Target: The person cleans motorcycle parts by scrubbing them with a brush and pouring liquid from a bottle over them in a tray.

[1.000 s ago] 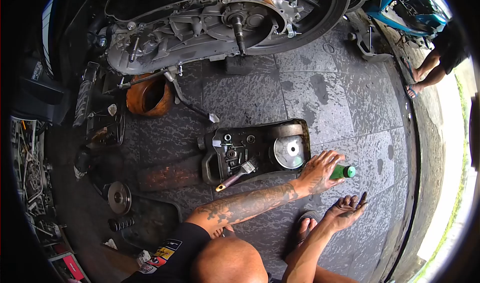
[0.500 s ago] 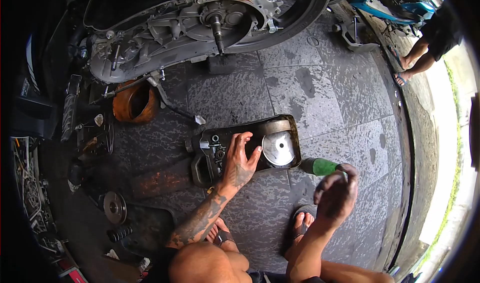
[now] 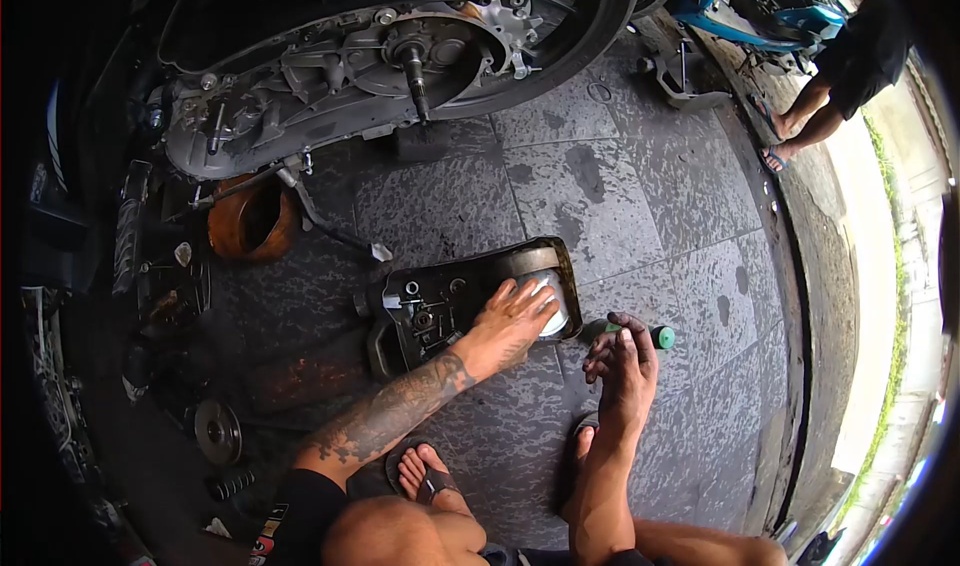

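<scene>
A long black plastic tray point(image 3: 455, 264) lies on the floor with metal parts inside. At its right end sits a shiny round clutch bell point(image 3: 553, 318), half covered by my left hand point(image 3: 512, 318). The fingers of that hand curl down over the bell's face; its thumb is hidden. To the right of the tray I hold my right hand point(image 3: 626, 358) up, blackened fingers loosely bent and apart, with nothing visible in them. Behind it is a green bottle or can point(image 3: 663, 338), partly covered by the fingers. Whether they touch it I cannot tell.
A motorbike's opened engine casing point(image 3: 330, 76) and rear wheel point(image 3: 570, 61) stand ahead. An orange-brown ring-shaped container point(image 3: 250, 221) is at left, above a metal disc point(image 3: 218, 432) and a coil spring point(image 3: 235, 483). Another person's feet point(image 3: 778, 146) are at the far right.
My left hand has moved from the bell's left side onto its face. My right hand has shifted left, in front of the green bottle. The whole view has turned slightly.
</scene>
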A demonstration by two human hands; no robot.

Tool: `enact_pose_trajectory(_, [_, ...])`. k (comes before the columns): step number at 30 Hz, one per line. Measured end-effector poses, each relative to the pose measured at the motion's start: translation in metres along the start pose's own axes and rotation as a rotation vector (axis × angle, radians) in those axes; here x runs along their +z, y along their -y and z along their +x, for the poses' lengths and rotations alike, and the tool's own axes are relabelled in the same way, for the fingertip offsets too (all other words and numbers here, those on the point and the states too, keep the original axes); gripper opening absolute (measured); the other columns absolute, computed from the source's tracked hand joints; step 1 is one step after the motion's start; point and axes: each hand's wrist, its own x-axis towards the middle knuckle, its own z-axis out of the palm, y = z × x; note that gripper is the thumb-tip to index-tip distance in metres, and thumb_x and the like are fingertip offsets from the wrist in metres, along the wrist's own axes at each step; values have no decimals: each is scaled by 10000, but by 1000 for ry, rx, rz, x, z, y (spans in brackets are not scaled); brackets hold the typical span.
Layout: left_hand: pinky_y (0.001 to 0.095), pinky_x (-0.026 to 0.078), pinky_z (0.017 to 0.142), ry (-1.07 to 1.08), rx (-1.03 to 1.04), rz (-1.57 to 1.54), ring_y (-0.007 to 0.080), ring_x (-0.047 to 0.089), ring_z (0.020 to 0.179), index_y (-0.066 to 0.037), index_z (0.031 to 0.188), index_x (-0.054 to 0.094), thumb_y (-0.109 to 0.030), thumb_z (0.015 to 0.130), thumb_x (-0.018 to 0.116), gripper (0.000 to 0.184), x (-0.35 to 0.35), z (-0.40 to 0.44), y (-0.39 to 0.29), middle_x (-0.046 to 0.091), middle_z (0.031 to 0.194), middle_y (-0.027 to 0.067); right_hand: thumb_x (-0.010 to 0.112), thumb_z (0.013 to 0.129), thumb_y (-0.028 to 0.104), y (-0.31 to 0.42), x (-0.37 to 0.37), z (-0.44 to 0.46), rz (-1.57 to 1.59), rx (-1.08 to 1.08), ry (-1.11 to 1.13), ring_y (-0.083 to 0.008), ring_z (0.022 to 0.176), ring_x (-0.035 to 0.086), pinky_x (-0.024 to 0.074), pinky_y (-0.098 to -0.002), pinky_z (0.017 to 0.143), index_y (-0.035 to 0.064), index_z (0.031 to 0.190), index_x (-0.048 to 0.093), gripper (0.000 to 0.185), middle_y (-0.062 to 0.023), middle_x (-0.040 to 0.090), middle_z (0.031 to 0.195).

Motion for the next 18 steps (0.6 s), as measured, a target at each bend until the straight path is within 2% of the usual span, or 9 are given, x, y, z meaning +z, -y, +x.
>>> enact_pose_trajectory(3, [438,367,1029,-16,3,139,275,422,1283,-47,1234,548,-124,772,682,488,-2,2,7,466,1367,130,525,993,198,-10,-9,1,25,52,-30,-134,566,587,450,-215,483,7,1148,557,248,-81,603,768])
enact_pose_trajectory(6, [456,347,1070,-32,79,195,296,400,1311,-27,1233,552,-254,713,771,609,-3,6,15,460,1375,130,525,995,202,-13,-8,1,61,85,-7,-140,574,596,451,-215,483,10,1145,553,245,-82,607,774])
enact_pose_trajectory(11, [487,307,1110,31,131,285,322,363,1339,-23,1293,517,-328,716,775,702,-4,6,25,420,1401,137,518,1000,210,-18,-11,5,69,81,10,-140,567,596,445,-212,476,14,1141,543,243,-87,607,772])
enact_pose_trajectory(13, [485,318,1095,-32,99,64,331,395,1282,-19,1231,528,-376,683,800,709,-3,4,29,423,1342,129,515,1001,211,-19,-12,5,69,81,9,-138,563,593,444,-212,475,15,1139,544,241,-85,605,768])
enact_pose_trajectory(14, [485,318,1095,-31,102,68,331,395,1282,-19,1231,528,-376,683,800,709,-9,5,28,423,1342,129,510,1004,214,-19,-12,5,100,58,-8,-134,562,591,445,-212,475,16,1139,543,242,-82,603,765])
enact_pose_trajectory(17, [424,372,1005,-191,-111,-540,263,450,1127,-30,1049,526,-393,661,838,617,-37,-4,24,430,1175,97,504,1007,208,-23,-14,4,156,-1,-65,-125,561,586,445,-210,476,15,1133,550,235,-72,599,754])
enact_pose_trajectory(18, [414,329,1065,-138,-231,-766,265,379,1244,-33,1110,512,-414,670,847,672,-46,-15,29,413,1226,109,503,1007,200,-25,-12,6,183,-44,-103,-118,563,584,446,-207,478,14,1125,559,227,-65,596,746])
